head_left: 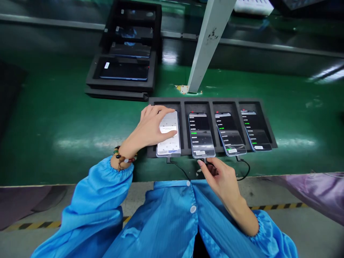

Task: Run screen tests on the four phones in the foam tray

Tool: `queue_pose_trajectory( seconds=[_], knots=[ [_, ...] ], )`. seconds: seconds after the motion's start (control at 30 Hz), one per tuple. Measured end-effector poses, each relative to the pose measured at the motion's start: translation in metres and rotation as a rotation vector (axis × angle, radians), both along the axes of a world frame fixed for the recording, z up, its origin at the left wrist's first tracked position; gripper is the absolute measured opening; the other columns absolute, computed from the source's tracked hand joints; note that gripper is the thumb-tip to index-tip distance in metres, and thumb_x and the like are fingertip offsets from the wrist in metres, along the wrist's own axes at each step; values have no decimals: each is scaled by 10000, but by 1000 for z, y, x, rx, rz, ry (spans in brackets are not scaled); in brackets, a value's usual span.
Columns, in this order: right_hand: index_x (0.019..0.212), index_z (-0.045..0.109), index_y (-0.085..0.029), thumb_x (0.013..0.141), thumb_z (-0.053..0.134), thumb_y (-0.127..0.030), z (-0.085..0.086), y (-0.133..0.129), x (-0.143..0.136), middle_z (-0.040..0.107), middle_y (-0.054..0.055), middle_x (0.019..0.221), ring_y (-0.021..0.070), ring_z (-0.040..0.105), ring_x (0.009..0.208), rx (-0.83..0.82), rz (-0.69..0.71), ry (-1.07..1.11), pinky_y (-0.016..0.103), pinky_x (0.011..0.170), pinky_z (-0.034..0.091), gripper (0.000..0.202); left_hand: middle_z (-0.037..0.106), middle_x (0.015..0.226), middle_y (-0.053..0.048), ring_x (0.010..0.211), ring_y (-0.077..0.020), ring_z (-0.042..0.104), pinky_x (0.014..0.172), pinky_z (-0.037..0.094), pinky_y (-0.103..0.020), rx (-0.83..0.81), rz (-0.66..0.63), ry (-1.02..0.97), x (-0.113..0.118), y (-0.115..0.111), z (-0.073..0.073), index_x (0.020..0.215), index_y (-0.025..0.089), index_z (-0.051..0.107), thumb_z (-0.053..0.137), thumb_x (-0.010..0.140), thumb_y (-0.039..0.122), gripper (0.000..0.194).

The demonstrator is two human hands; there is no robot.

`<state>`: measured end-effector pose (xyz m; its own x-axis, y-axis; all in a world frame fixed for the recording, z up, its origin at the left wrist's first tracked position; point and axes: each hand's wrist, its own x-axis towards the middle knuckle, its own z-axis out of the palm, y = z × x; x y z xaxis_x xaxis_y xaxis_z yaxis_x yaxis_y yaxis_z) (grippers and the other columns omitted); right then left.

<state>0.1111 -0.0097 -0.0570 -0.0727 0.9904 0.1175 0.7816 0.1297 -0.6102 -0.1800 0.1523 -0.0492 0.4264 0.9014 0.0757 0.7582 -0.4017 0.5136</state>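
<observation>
My left hand (154, 127) lies over the leftmost smartphone (169, 145), its fingers spread and the thumb across the lit white screen. Whether the fingertips press on the glass I cannot tell. At the bottom edge of the second smartphone (201, 134), my right hand (221, 175) is closed around a black cable plug (204, 161), partly hidden by the fingers. That phone shows a dark screen with lines of text, one of them green. Two more smartphones, the third (230, 134) and the rightmost (255, 130), show similar lists. All rest in the compartments of a black foam tray (182, 104).
Black cables run from the leftmost phone's plug (168, 160) and the third phone's plug (238, 158). Behind, at left, stand stacked black trays (92, 82) holding dark phones. A grey metal post (206, 46) rises from the green table (295, 125). Purple clothing (319, 193) shows at right.
</observation>
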Motion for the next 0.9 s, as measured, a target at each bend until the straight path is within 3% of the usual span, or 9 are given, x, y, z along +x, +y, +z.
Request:
queue_pose_trajectory(
  seconds=[0.37, 0.53, 0.73, 0.9],
  knots=[
    [951, 671, -209, 1081, 684, -328, -1, 2, -2, 644, -19, 752, 116, 580, 615, 68, 20, 10, 250, 613, 450, 176, 661, 1485, -95, 1419, -353, 541, 1308, 295, -602, -23, 34, -79, -1, 0, 0, 1518, 296, 596, 574, 1045, 576, 551],
    [897, 651, -212, 1084, 682, -344, -2, 2, -4, 539, -51, 660, 118, 515, 570, 113, 10, -76, 264, 581, 394, 231, 639, 1549, -82, 1455, -332, 524, 1349, 248, -587, -63, -8, -106, -8, 2, 1, 1547, 292, 560, 546, 1058, 579, 567],
    [895, 652, -205, 1087, 675, -342, -9, 1, -6, 652, -15, 729, 116, 574, 604, 172, -14, -113, 263, 616, 408, 238, 597, 1612, -91, 1516, -325, 502, 1387, 147, -613, -89, -60, -90, -14, 4, 3, 1541, 292, 546, 563, 1047, 566, 565],
    [784, 609, -218, 1111, 626, -359, -12, 2, -10, 589, -41, 604, 104, 518, 516, 174, -10, -119, 278, 562, 355, 356, 601, 1602, -90, 1491, -322, 517, 1379, 176, -602, -66, -62, -80, -14, 4, 0, 1530, 284, 555, 552, 1057, 587, 562]
  ],
)
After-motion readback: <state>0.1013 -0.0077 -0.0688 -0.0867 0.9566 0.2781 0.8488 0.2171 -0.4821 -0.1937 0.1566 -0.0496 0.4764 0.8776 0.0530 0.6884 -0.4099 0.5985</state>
